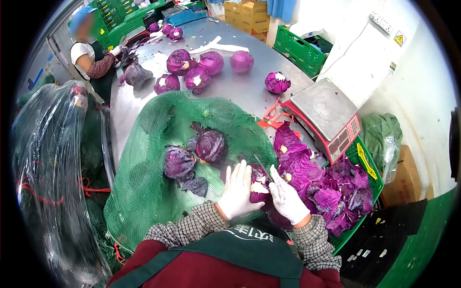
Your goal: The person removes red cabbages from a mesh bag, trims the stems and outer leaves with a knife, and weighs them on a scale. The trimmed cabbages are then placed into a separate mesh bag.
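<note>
Between my two white-gloved hands sits a red cabbage [259, 189] with its pale cut stem facing up. My left hand [238, 193] presses its fingers against the cabbage's left side. My right hand [288, 198] is curved along the right side, and a thin grey knife blade [263, 167] sticks out by its fingertips; the handle is hidden. Left of my hands, a dark red cabbage [211, 146] and a leafy one [179, 162] lie on the green mesh sack [144, 177], near a loose dark leaf [196, 186].
At right, a green crate [377, 185] holds a heap of purple leaves [338, 197], beside a red scale [331, 113]. Trimmed cabbages [197, 78] stand farther along the steel table [269, 57]. A co-worker [91, 57] stands at the far left. Plastic wrap [53, 168] hangs at left.
</note>
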The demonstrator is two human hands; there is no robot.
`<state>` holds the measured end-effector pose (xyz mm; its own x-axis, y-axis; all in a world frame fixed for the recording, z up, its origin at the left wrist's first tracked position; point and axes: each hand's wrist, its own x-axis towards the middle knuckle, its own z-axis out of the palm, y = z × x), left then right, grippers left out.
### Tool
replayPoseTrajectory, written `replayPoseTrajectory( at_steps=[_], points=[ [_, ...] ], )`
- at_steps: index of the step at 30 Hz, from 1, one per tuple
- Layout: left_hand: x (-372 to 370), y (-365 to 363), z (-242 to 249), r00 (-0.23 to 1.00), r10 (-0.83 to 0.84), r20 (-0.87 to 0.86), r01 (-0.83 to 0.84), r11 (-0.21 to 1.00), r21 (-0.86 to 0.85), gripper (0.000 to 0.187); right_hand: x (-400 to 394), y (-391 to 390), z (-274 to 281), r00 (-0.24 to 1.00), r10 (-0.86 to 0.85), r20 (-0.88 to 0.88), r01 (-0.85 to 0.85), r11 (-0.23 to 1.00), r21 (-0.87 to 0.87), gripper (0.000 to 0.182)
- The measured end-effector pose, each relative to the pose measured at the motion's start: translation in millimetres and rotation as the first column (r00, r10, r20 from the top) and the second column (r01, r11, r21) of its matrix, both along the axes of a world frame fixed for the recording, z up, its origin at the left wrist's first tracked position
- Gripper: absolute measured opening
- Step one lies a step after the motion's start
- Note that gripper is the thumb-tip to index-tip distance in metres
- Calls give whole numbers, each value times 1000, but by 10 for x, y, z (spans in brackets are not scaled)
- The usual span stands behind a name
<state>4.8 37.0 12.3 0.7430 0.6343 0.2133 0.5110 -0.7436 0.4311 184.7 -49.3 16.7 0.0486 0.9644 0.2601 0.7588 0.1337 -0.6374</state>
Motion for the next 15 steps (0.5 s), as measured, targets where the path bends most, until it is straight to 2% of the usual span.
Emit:
replayPoseTrajectory(
  at_steps=[1,2,4,6,7,8,9,10,11,12,14,15],
  points=[
    [28,6,16,1000,-2,-6,2,1000,-13,116,-26,2,40,999,14,34,-15,999,48,51],
    [59,11,36,1000,-9,-12,8,1000,-26,114,-56,-4,50,1000,10,-20,-11,1000,-3,52],
    [112,8,61,999,-3,-32,3,1000,-13,112,-79,17,-29,1000,-9,0,9,993,-117,45],
    [139,-1,62,999,6,-41,-6,1000,11,112,28,116,-165,985,44,169,-9,978,-207,42],
    [161,18,83,999,1,-53,-1,1000,-6,112,70,165,-178,970,77,230,-1,950,-312,40],
    [161,8,85,999,0,-51,0,1000,8,112,136,191,-306,828,93,552,-43,994,-103,37],
    [159,2,74,999,0,-46,1,1000,24,113,140,248,-52,934,31,356,53,974,-223,35],
    [148,-7,50,999,1,-42,1,999,40,113,140,299,200,987,-64,150,114,928,-354,34],
    [82,-19,-15,1000,-4,20,3,999,45,115,338,306,-294,978,-164,131,178,979,-103,33],
    [-17,-49,-24,999,-31,42,29,998,56,117,478,284,-507,947,-106,303,133,989,-69,31],
    [-256,-105,-109,993,-63,96,61,998,27,120,500,209,-623,914,-231,334,118,938,326,21],
    [-373,-137,-194,982,-58,178,52,998,36,122,545,92,-563,900,-232,368,148,959,243,22]
  ],
)
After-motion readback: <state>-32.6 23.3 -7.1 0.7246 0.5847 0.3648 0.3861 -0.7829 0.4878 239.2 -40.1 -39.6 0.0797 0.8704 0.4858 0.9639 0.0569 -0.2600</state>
